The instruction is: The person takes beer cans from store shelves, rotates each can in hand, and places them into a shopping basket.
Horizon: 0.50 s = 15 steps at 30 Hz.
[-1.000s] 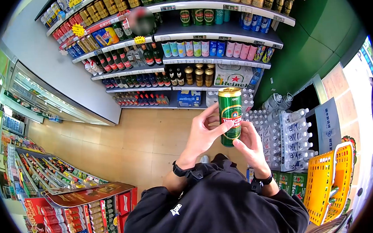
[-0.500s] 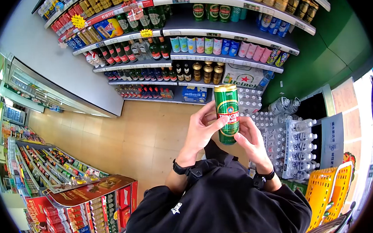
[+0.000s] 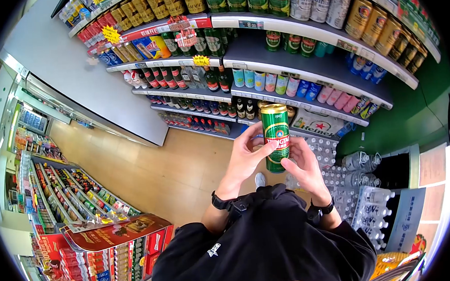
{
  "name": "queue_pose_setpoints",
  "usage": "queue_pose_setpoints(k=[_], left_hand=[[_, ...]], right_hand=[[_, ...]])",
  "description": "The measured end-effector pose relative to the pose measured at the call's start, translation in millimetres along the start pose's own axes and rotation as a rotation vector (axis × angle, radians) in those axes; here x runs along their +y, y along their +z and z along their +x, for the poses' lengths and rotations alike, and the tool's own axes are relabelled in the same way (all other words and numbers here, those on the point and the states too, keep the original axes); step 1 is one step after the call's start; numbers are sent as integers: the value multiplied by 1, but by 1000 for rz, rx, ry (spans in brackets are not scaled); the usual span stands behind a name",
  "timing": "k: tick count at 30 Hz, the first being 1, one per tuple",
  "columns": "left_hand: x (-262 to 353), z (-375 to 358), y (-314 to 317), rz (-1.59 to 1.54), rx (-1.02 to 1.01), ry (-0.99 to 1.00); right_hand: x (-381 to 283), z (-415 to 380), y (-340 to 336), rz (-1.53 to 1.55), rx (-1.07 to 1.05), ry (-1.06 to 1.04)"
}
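I hold a tall green beer can (image 3: 276, 132) with a gold top and a red label upright in front of me, in both hands. My left hand (image 3: 247, 157) wraps its left side, thumb across the label. My right hand (image 3: 302, 164) grips the lower right part of the can, fingers on its base. Both wrists wear dark bands, and my sleeves are black.
Drink shelves (image 3: 303, 75) with cans and bottles rise straight ahead. Shrink-wrapped water bottle packs (image 3: 366, 204) are stacked at the right. A red snack display (image 3: 113, 248) stands at lower left, a yellow basket (image 3: 394, 264) at lower right. Tan floor (image 3: 150, 165) lies between.
My view has tilted and turned, so the shelves now loom closer and higher and the yellow basket has slid almost out of view. The can stays upright in both hands.
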State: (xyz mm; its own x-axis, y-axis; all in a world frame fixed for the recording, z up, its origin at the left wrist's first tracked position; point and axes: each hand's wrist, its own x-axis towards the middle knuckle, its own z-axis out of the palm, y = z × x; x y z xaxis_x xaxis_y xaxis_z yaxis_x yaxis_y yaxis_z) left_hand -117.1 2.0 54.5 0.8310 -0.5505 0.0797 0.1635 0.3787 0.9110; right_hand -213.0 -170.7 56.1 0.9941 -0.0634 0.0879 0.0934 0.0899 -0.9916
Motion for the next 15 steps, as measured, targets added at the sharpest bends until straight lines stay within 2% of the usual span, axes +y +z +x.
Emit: queue_pose_setpoints(k=[15], left_hand=[[7, 95, -77, -19, 175, 30]], right_hand=[[36, 157, -3, -5, -182, 71]])
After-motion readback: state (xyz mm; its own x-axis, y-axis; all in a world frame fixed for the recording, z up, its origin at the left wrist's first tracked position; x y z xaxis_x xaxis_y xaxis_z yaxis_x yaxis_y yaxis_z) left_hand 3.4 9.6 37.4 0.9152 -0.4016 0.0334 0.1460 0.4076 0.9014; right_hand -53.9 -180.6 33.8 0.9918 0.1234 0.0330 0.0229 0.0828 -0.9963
